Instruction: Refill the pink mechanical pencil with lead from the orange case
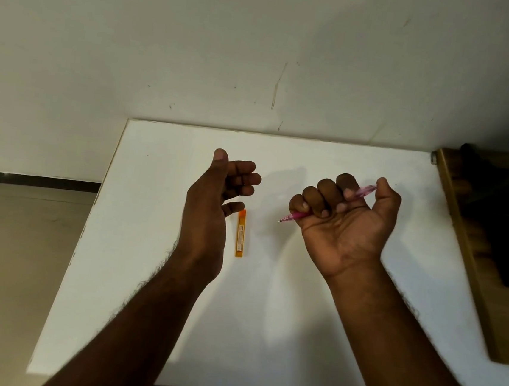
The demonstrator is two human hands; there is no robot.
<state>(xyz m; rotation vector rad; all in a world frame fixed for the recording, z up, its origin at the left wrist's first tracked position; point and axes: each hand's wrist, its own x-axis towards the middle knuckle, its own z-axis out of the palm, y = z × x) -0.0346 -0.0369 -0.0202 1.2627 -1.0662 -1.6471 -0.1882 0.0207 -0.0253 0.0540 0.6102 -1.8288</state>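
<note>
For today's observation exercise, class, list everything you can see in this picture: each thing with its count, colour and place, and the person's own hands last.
pink mechanical pencil: one, translucent pink, held in the right hand above the table, tip pointing left
orange case: one, orange, lying flat on the table beside the left hand, apart from it
table: one, white, in the middle, against the wall
wall: one, off-white with scuff marks, behind the table
wooden furniture: one, brown, at the table's right edge, with something dark on it that cannot be made out
floor: beige, left of the table
left hand: one, holding nothing, fingers loosely curled
right hand: one, palm up, fingers curled round the pencil
</note>
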